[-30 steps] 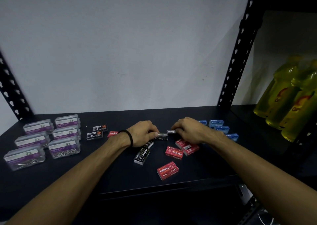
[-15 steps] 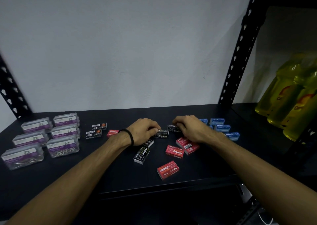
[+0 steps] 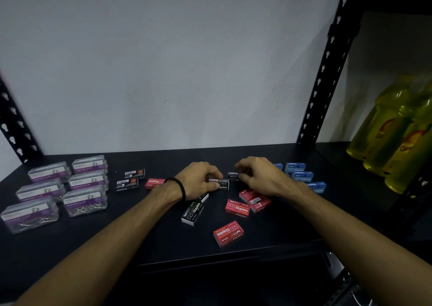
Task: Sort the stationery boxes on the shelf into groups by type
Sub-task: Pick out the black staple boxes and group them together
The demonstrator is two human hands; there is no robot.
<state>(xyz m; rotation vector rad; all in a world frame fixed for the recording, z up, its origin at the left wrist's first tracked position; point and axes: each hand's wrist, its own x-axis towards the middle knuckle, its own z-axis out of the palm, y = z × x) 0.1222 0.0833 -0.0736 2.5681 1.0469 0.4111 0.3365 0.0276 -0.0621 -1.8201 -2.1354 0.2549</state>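
On the black shelf (image 3: 93, 242), my left hand (image 3: 198, 179) pinches a black staples box (image 3: 219, 183) at mid-shelf. My right hand (image 3: 259, 176) pinches a second black staples box (image 3: 233, 176) just beside it. Another black staples box (image 3: 192, 213) lies in front of my left wrist, and two more (image 3: 131, 179) sit further left. Red staples boxes lie in front of my right hand (image 3: 237, 208), near the front edge (image 3: 228, 233), and behind my left wrist (image 3: 154, 183). Blue staples boxes (image 3: 301, 175) are grouped behind my right forearm. Clear paper clip boxes (image 3: 85, 203) are grouped at the far left.
A black perforated upright (image 3: 327, 72) stands at the shelf's right end. Beyond it stand yellow bottles (image 3: 397, 130) on the neighbouring shelf. A second upright (image 3: 16, 128) rises at the back left. A pale wall closes off the back.
Both hands have lifted slightly and drawn the two black staples boxes a little toward the back. The other boxes lie where they were.
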